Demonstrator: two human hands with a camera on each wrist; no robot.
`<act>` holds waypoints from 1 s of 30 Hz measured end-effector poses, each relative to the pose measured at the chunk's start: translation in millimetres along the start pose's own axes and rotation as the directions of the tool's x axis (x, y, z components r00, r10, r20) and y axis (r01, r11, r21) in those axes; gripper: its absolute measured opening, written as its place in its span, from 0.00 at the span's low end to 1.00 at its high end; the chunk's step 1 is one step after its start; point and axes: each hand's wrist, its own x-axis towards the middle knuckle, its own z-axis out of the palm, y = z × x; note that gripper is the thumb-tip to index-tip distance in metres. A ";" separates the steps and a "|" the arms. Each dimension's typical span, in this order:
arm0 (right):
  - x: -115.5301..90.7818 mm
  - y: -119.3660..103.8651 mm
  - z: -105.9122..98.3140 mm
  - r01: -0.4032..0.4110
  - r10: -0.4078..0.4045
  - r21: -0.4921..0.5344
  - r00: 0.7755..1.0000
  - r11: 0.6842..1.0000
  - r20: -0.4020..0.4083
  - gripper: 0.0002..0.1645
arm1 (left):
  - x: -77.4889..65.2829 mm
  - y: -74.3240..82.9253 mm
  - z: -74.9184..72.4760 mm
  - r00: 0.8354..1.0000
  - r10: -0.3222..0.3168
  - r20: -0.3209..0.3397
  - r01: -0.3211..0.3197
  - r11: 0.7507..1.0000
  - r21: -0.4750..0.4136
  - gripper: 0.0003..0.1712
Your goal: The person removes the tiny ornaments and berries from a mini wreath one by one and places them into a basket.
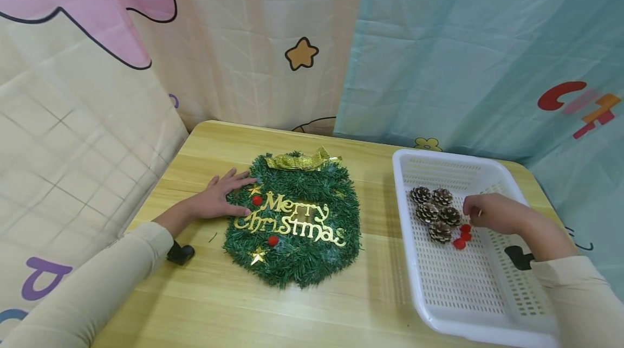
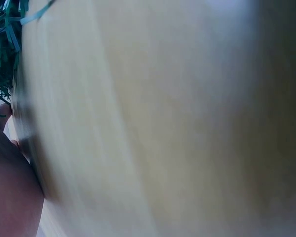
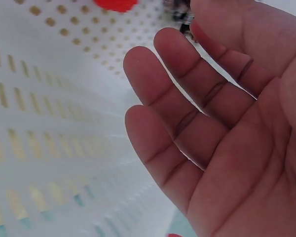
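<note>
A green tinsel wreath [image 1: 297, 266] lies on the table, bearing gold "Merry Christmas" lettering [image 1: 292, 220], gold stars, two red pom-poms [image 1: 273, 240] and a gold ribbon [image 1: 299, 161] along its top. My left hand [image 1: 219, 196] rests on the wreath's left edge with fingers spread and thumb near the lettering. My right hand [image 1: 499, 218] hovers inside a white basket [image 1: 414, 283], just right of several pine cones [image 1: 427, 212] and three loose red pom-poms [image 1: 460, 243]. In the right wrist view its fingers [image 3: 153, 79] are loosely bent; the thumb tip is out of frame, and I see nothing held.
The wooden table [image 1: 205, 294] carries the wreath on the left and the basket on the right. Printed curtains [image 1: 253, 66] hang close behind and at both sides. The basket's raised rim [image 1: 409, 266] stands between the wreath and the basket's contents.
</note>
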 end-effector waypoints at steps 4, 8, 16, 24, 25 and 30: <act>-1.2 -7.1 -5.8 0.024 -0.024 -0.007 1.000 1.000 -0.017 0.06 | -0.2 0.0 0.2 1.000 0.003 -0.004 -0.003 1.000 -0.003 0.49; -1.0 -20.0 -12.8 0.046 -0.047 -0.017 0.998 0.999 -0.048 0.06 | -0.6 0.0 0.4 1.000 0.001 -0.005 -0.001 1.000 -0.006 0.49; 0.0 -54.6 -29.9 0.110 -0.113 -0.040 0.992 0.993 -0.062 0.09 | -1.0 0.3 0.8 1.000 0.007 -0.008 -0.007 1.000 -0.005 0.49; 10.9 -93.4 -41.0 0.182 -0.187 -0.080 0.980 0.980 -0.065 0.14 | -0.6 -0.3 0.3 1.000 0.012 -0.008 -0.012 1.000 -0.007 0.50; 13.1 -98.6 -41.8 0.195 -0.201 -0.087 0.978 0.977 -0.062 0.14 | -0.6 -0.3 0.2 1.000 0.012 -0.007 -0.012 1.000 -0.005 0.50; 21.1 -124.7 -45.6 0.279 -0.286 -0.115 0.957 0.953 -0.046 0.16 | -0.2 -0.2 -0.1 1.000 0.009 -0.005 -0.009 1.000 -0.001 0.49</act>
